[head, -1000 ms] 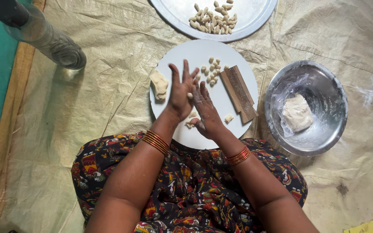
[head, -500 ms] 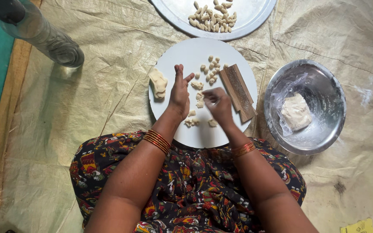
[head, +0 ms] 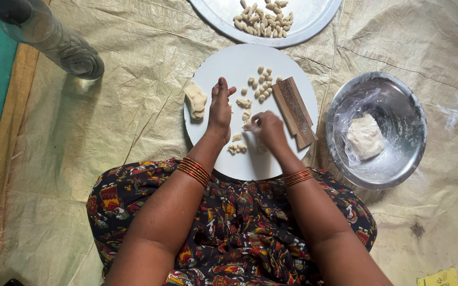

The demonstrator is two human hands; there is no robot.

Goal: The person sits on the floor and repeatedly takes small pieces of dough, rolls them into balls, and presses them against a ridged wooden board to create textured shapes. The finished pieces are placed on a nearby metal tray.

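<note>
On white round board: left hand flat, fingers out, holding nothing, steadying; right hand curled, pinching small dough bit w/ fingertips beside ridged wooden paddle, handy for rolling.

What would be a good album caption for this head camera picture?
Left hand flat on a white board, right hand pinching small dough pieces beside a ridged wooden block.

mat (beige, creased) | white board | steel tray | steel bowl | bottle
</note>
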